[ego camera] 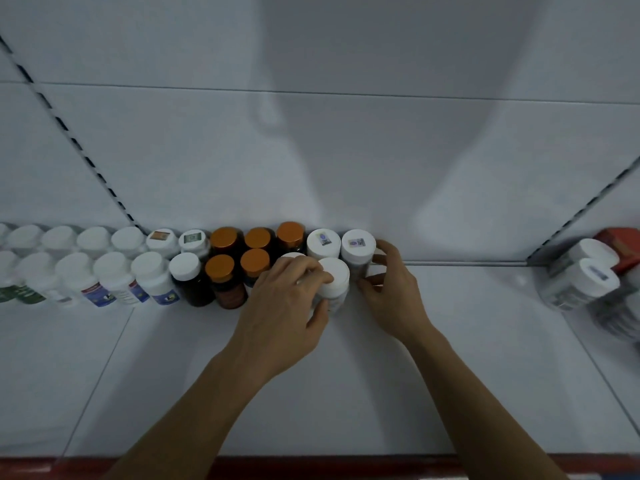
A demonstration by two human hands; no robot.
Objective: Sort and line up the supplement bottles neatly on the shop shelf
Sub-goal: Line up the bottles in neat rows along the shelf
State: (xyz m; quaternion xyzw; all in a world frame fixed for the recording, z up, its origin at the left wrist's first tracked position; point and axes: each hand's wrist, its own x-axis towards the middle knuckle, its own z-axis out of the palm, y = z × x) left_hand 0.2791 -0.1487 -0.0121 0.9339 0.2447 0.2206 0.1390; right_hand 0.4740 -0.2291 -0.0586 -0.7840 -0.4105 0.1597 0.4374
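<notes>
Two rows of supplement bottles stand along the back of the white shelf (346, 375): white-capped ones (114, 266) at left, brown bottles with orange caps (254, 261) in the middle, white-capped ones at right. My left hand (282, 306) grips a white-capped bottle (334, 275) in the front row, fingers over its cap and thumb on its side. My right hand (389, 285) holds the rear right bottle (358, 245) with a sticker on its cap, fingers curled round its side.
A separate group of white-capped bottles (585, 278) and a red box (620, 240) sit at the far right beyond a slotted upright (581, 216). Another slotted upright (79, 147) runs at the left. The shelf's red front edge (311, 467) lies below my arms.
</notes>
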